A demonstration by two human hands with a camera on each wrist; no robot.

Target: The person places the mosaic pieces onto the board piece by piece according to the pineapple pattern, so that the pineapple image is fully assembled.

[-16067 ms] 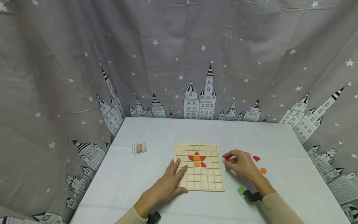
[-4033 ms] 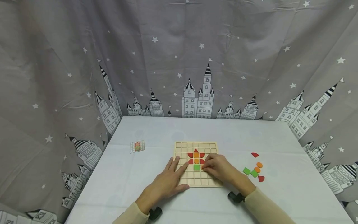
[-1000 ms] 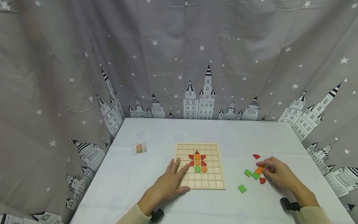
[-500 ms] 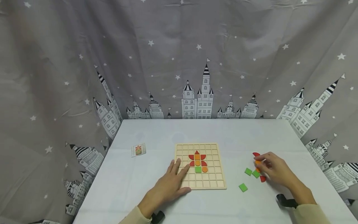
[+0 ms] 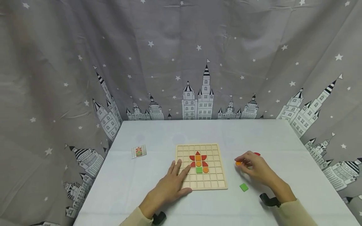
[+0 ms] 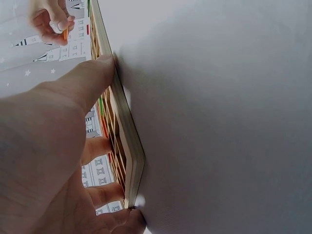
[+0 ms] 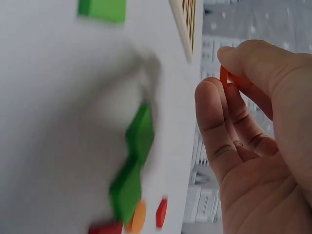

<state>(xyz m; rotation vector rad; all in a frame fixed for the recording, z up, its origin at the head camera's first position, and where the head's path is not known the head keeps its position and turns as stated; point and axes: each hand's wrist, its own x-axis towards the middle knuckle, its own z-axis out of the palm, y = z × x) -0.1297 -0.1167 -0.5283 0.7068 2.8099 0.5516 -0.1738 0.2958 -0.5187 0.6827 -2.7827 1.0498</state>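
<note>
My left hand (image 5: 169, 188) rests with spread, fairly straight fingers on the left side of a wooden grid board (image 5: 216, 185), thumb at its near edge. Between thumb and fingertips, my right hand (image 5: 255, 168) pinches an orange disc (image 5: 238, 163), held above the table to the right of the board. Set in the board's cells are a red triangle (image 5: 197, 153), an orange square (image 5: 198, 158), several red curved pieces (image 5: 205, 164), a green square (image 5: 199, 170) and two orange discs, the lower one (image 5: 205, 170) right beside the green square.
A small card (image 5: 139, 152) with a printed pattern lies left of the board. One green square (image 5: 244, 187) lies near its right corner. Under my right hand are two more green squares (image 7: 140, 136), an orange disc (image 7: 139, 217) and red pieces (image 7: 162, 212).
My right hand has picked the orange disc from the loose pieces and carried it left towards the board. Earlier, red, green and orange pieces were added to the pattern. My left hand has stayed put.
</note>
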